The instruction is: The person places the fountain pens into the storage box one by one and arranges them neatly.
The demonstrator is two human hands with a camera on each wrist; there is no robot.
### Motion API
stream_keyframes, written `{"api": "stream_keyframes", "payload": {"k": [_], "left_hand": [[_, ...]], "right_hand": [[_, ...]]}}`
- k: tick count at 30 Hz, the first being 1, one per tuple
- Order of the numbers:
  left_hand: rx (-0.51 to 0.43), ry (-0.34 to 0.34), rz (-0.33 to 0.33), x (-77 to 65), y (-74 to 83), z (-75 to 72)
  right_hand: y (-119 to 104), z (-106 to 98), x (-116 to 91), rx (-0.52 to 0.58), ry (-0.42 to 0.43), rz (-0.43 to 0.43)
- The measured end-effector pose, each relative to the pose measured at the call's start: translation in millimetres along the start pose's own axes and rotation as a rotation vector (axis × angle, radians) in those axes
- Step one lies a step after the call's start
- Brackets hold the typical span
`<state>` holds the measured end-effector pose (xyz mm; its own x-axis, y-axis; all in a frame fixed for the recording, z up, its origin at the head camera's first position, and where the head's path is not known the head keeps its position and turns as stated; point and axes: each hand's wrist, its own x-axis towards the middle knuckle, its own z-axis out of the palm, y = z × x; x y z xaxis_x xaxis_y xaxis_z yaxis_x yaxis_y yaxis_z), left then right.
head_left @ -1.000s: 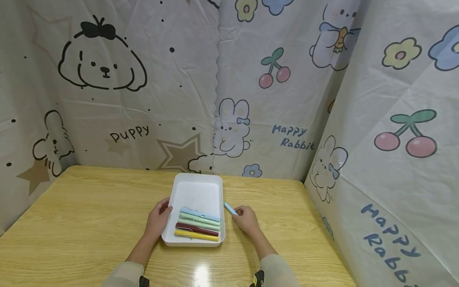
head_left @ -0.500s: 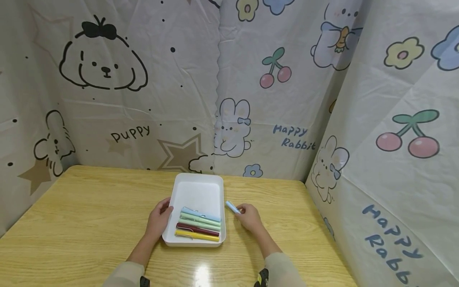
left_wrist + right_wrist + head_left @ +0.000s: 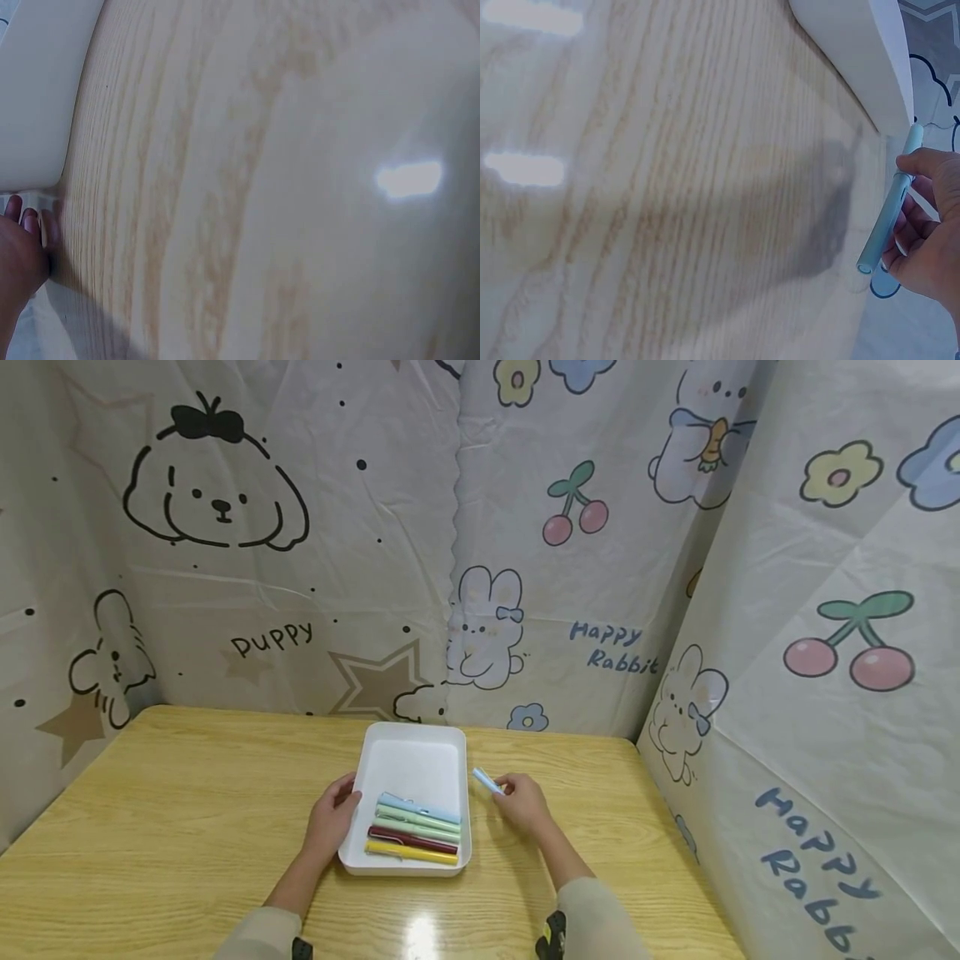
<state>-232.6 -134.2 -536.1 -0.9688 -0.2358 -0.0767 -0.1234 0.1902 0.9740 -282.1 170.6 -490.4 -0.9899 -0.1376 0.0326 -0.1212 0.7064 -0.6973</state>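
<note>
My right hand point(image 3: 522, 799) pinches a light blue pen point(image 3: 486, 779) just right of the tray. In the right wrist view the pen point(image 3: 891, 214) slants between thumb and fingers, raised off the table, both its ends sticking out. A white rectangular tray point(image 3: 412, 737) lies on the table, and my left hand point(image 3: 332, 815) holds it by its left side. Within its near half lie several capped pens side by side: a light blue pen point(image 3: 420, 807), light green pens point(image 3: 416, 818), a dark red pen point(image 3: 412, 840) and a yellow pen point(image 3: 410, 852).
The wood-grain table point(image 3: 210, 793) reaches back to a printed cloth point(image 3: 337, 585) with puppies and rabbits. More cloth point(image 3: 832, 735) hangs along the right side. Light glares off the tabletop near the front edge.
My right hand has moved slightly away from me and to the right with the light blue pen. The left hand, the tray and the pens in it stay where they were.
</note>
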Motion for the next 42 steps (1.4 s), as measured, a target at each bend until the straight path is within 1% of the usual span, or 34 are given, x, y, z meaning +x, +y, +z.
{"api": "stream_keyframes", "payload": {"k": [7,16,24,28,35,42], "left_hand": [[-0.001,0.002,0.003,0.1,-0.9,0.0],[0.000,-0.003,-0.004,2.2,-2.4,-0.2],[0.001,-0.004,0.008,0.9,-0.9,0.0],[0.003,-0.001,0.011,0.2,-0.4,0.4],[0.006,0.003,0.010,0.4,-1.0,0.4],[0.002,0.002,0.007,0.8,0.2,0.5]], "right_hand": [[-8,-9,2,-0.035,-0.004,0.009],[-14,-19,6,-0.061,-0.009,-0.042],[-18,-25,8,-0.071,-0.021,-0.054],[-20,-27,8,-0.087,-0.021,-0.069],[-25,-29,8,-0.110,-0.012,-0.069],[-25,-26,8,-0.108,-0.045,-0.083]]}}
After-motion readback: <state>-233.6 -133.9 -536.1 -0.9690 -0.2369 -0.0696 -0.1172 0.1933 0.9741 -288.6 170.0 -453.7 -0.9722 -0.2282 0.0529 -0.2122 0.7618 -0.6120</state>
